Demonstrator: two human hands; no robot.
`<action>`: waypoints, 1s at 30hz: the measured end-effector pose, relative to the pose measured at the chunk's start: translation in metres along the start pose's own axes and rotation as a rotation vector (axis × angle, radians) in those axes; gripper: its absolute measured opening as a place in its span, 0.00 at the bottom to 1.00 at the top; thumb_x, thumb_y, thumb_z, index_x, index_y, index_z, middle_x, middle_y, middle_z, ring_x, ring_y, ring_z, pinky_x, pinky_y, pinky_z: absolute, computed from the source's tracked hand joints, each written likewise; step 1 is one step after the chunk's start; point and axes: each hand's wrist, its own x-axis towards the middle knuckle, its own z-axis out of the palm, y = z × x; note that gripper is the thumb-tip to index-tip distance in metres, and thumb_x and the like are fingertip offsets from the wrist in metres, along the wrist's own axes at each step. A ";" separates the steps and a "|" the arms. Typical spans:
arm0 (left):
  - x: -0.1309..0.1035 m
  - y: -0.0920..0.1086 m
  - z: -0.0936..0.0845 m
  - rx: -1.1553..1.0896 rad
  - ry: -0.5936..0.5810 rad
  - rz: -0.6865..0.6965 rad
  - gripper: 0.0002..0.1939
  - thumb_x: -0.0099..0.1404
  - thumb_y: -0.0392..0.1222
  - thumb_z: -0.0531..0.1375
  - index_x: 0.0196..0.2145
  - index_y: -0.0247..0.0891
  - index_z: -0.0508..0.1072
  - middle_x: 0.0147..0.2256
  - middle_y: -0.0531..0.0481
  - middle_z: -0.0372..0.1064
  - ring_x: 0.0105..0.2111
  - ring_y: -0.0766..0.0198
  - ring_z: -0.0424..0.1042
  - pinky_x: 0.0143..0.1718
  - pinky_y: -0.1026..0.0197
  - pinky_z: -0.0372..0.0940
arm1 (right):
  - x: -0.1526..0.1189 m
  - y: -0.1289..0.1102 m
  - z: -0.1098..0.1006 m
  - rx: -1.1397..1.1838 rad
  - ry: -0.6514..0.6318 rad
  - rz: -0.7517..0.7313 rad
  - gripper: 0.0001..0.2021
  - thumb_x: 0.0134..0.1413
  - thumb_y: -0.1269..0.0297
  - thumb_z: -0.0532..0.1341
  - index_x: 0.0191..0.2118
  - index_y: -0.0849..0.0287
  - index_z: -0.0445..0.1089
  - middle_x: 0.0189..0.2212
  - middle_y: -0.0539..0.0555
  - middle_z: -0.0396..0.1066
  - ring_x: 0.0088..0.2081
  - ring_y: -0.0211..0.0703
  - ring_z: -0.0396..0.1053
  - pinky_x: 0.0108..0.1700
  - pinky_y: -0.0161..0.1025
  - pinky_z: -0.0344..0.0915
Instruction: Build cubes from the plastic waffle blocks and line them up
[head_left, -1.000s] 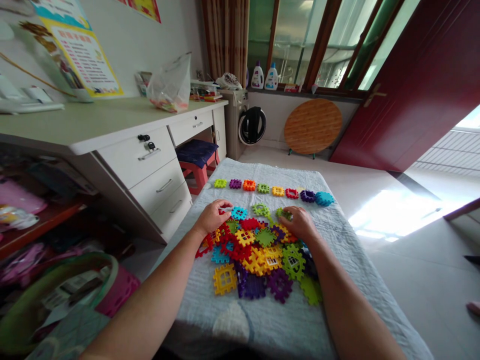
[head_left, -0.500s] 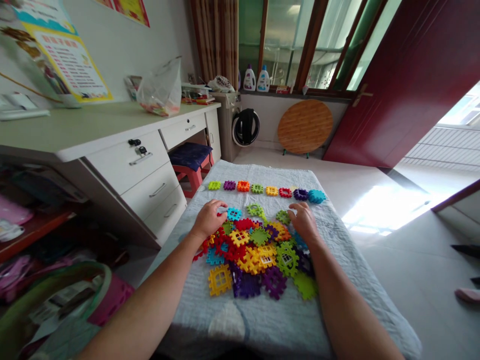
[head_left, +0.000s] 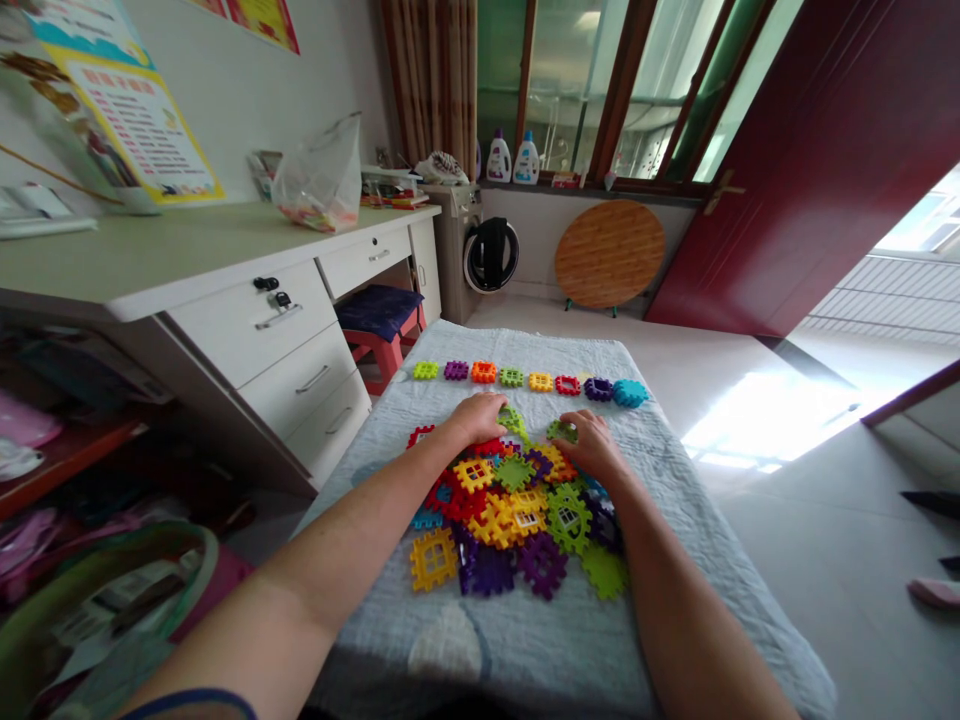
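Note:
Colourful plastic toy pieces with toothed edges lie in a heap on a cloth-covered table (head_left: 450, 345). My left hand (head_left: 481, 418) is over the heap's far side, its fingertips at a light green piece (head_left: 512, 420); whether it grips the piece is unclear. At the heap's far right, my right hand (head_left: 591, 440) has its thumb and fingers around another green piece (head_left: 562, 431). Beyond both hands runs a row of several small pieces, from a light green one (head_left: 426, 371) at the left to a blue one (head_left: 631, 393) at the right.
To the left stands a long desk (head_left: 187, 240) with drawers, a plastic bag (head_left: 322, 185) on top. A red stool (head_left: 384, 350) with a dark cushion is beside the table. A basket (head_left: 217, 570) sits at the lower left, and a round wooden board (head_left: 611, 253) leans by the wall.
My left hand has moved right, from beside a light blue piece to the light green piece. My right hand has shifted slightly left and closer around its green piece.

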 end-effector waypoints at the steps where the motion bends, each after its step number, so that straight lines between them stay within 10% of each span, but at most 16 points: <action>1: 0.001 0.000 -0.001 0.004 0.002 -0.006 0.22 0.53 0.41 0.62 0.47 0.35 0.73 0.46 0.39 0.74 0.46 0.50 0.72 0.47 0.56 0.66 | 0.000 0.001 0.000 0.018 0.002 -0.014 0.19 0.49 0.57 0.64 0.46 0.59 0.71 0.42 0.58 0.70 0.44 0.49 0.66 0.50 0.43 0.59; 9: 0.001 0.008 -0.023 -0.054 0.188 -0.016 0.14 0.65 0.37 0.52 0.44 0.38 0.75 0.40 0.44 0.77 0.40 0.58 0.74 0.43 0.59 0.66 | 0.002 0.000 0.000 0.231 0.119 -0.066 0.13 0.51 0.61 0.61 0.43 0.57 0.72 0.43 0.59 0.71 0.45 0.52 0.68 0.51 0.50 0.61; 15: -0.002 0.041 -0.022 -0.120 0.304 0.366 0.13 0.67 0.36 0.53 0.45 0.42 0.75 0.43 0.49 0.74 0.44 0.62 0.72 0.48 0.61 0.64 | -0.001 -0.020 -0.024 0.728 -0.005 0.011 0.19 0.54 0.54 0.61 0.50 0.55 0.69 0.47 0.57 0.72 0.46 0.48 0.70 0.45 0.45 0.67; 21: -0.015 0.061 -0.016 -0.002 0.286 0.520 0.10 0.67 0.38 0.53 0.40 0.40 0.75 0.41 0.47 0.73 0.45 0.59 0.70 0.49 0.57 0.64 | -0.001 -0.030 -0.021 0.759 -0.088 -0.035 0.19 0.49 0.56 0.65 0.47 0.57 0.70 0.41 0.54 0.75 0.41 0.45 0.71 0.43 0.43 0.67; 30: -0.047 0.001 -0.029 -0.223 0.422 0.168 0.20 0.58 0.36 0.61 0.50 0.36 0.70 0.50 0.42 0.69 0.52 0.54 0.68 0.56 0.52 0.62 | 0.002 -0.005 -0.006 0.245 0.179 0.027 0.23 0.45 0.63 0.65 0.50 0.56 0.68 0.47 0.59 0.66 0.49 0.54 0.63 0.52 0.51 0.61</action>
